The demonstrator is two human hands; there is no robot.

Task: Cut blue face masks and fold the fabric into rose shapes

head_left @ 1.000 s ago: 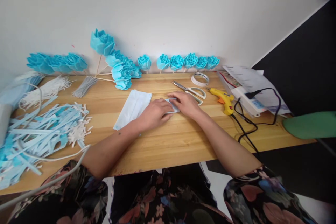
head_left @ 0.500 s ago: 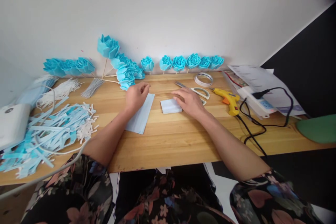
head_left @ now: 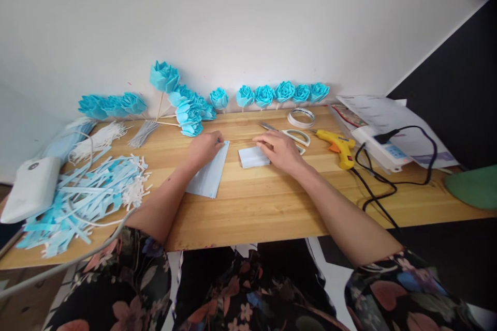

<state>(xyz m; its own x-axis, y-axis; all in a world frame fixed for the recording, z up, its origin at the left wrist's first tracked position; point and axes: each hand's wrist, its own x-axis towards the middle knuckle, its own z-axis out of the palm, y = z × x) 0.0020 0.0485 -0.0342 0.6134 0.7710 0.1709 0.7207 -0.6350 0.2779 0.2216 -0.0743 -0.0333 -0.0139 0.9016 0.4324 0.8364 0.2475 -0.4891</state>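
Note:
My left hand [head_left: 206, 149] rests on the upper part of a pale blue pleated sheet [head_left: 207, 178], its fingers curled together near the sheet's top corner. To the right lies a smaller pale blue folded piece [head_left: 250, 157], flat on the wooden table [head_left: 248, 217]. My right hand [head_left: 280, 150] lies over that piece's right end, fingers bent and pointing left; whether they grip it is unclear. Just beyond my right hand are scissors [head_left: 297, 137] with white handles, partly covered by the hand.
Blue flowers on sticks [head_left: 264, 96] line the wall. Right: a tape roll [head_left: 301, 118], yellow glue gun [head_left: 337, 146], power strip [head_left: 382, 150] and black cords. Left: cut strips [head_left: 93, 191], white cords [head_left: 99, 140], wires [head_left: 143, 133] and a white device [head_left: 31, 189].
The view has shifted slightly, showing more at the left edge. My left hand has come down a little on the sheet. My right hand stays over the folded piece.

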